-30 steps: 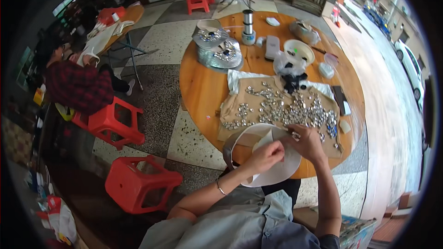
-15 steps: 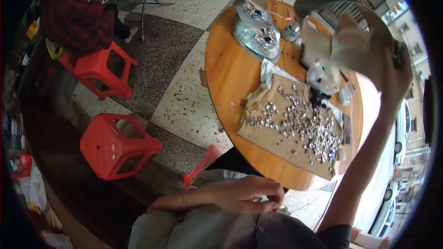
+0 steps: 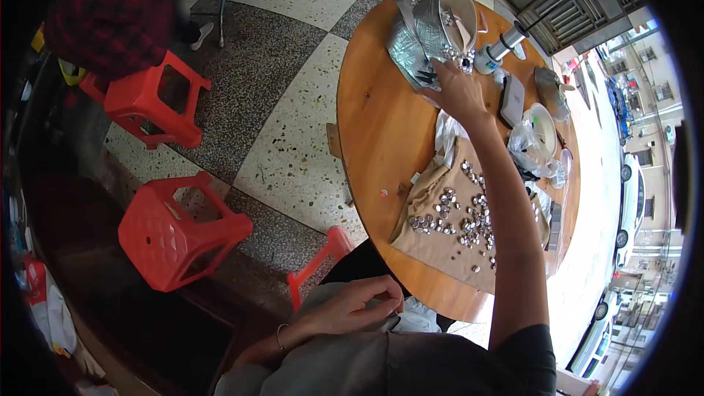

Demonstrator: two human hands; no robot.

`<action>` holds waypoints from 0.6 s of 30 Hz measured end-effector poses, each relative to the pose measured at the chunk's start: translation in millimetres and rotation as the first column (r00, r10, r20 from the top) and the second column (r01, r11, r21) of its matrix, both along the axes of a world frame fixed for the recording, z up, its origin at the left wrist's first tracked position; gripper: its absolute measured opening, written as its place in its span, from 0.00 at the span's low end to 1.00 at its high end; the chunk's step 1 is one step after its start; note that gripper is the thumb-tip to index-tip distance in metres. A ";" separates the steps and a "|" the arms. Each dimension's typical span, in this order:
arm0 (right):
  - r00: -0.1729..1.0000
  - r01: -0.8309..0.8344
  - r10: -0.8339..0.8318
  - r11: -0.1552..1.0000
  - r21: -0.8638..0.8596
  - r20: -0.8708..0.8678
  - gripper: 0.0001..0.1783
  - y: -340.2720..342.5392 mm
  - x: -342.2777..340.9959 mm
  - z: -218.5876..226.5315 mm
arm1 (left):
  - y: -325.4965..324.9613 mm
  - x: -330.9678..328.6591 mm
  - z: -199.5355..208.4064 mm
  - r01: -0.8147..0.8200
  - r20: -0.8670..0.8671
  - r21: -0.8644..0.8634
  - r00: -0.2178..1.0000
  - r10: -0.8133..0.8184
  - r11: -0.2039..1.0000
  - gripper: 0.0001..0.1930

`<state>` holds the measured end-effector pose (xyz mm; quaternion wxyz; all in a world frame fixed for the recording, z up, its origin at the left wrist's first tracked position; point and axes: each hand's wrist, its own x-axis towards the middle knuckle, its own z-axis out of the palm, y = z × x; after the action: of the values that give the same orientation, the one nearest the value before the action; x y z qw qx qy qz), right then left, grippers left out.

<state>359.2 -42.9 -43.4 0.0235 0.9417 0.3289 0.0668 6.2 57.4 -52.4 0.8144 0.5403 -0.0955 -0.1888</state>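
Observation:
My right hand (image 3: 458, 94) reaches over the round table to a stack of shiny silver sheet pieces (image 3: 412, 42). Its thumb and fingers are apart, touching or just above the stack's near edge. Some dark blue ornaments show beside the thumb. A curved pale piece with rhinestones (image 3: 458, 16) stands up on the stack, just beyond the fingertips. Low in front of my body, my left hand (image 3: 363, 302) is curled closed; anything inside it is hidden. Loose silver rhinestones (image 3: 444, 209) lie scattered on a tan cloth (image 3: 433, 249), partly covered by my right forearm.
A white bottle with a tall metal top (image 3: 490, 57), a grey-white case (image 3: 512, 101), a roll of tape (image 3: 541, 126) and a clear plastic bag (image 3: 529, 150) sit at the table's right. Red stools (image 3: 172, 231) stand left. A person in a plaid shirt (image 3: 106, 26) sits far left.
My right hand has come down and left from high at the right, where it held up a pale curved piece, to the silver stack. My left hand has shifted slightly left.

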 end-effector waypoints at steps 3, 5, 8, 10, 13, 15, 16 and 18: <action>0.988 -0.152 0.153 0.988 -0.034 0.021 0.27 3.8 4.1 9.7 | -0.1 5.0 -5.4 -0.004 -0.037 0.000 0.999 0.004 1.000 0.02; 0.972 -0.230 0.231 0.972 -0.050 0.033 0.25 8.4 3.4 9.3 | -1.4 7.9 -7.7 -0.004 -0.061 -0.004 0.998 0.003 1.000 0.02; 0.997 0.007 -0.002 0.998 -0.062 0.082 0.22 21.3 -1.8 3.9 | -7.2 11.1 -12.2 -0.010 -0.062 -0.039 0.998 0.007 0.999 0.02; 0.998 0.013 -0.010 0.998 -0.064 0.057 0.20 31.4 -2.5 1.2 | -9.7 12.4 -12.9 -0.016 -0.067 -0.057 0.998 0.013 0.998 0.02; 0.999 0.032 -0.032 0.996 -0.078 0.002 0.18 37.0 1.2 -7.9 | -10.4 13.2 -9.0 -0.037 -0.022 -0.045 0.999 0.036 0.998 0.04; 0.998 -0.013 0.018 0.997 -0.080 0.066 0.16 35.2 13.4 -23.7 | -10.8 11.6 -8.4 -0.031 -0.025 -0.040 0.999 0.030 0.999 0.04; 0.994 -0.034 0.043 0.996 -0.084 0.101 0.16 30.6 19.8 -28.3 | -10.9 12.1 -8.5 -0.026 -0.021 -0.032 0.999 0.025 0.999 0.04; 0.995 -0.062 0.061 0.998 0.011 0.078 0.16 25.1 25.9 -11.5 | -8.4 11.0 -9.8 -0.035 -0.021 -0.022 0.999 0.035 0.999 0.04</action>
<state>385.1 -17.8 -54.9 0.0280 0.9279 0.3562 0.1060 17.1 49.0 -62.3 0.8246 0.5306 -0.0796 -0.1792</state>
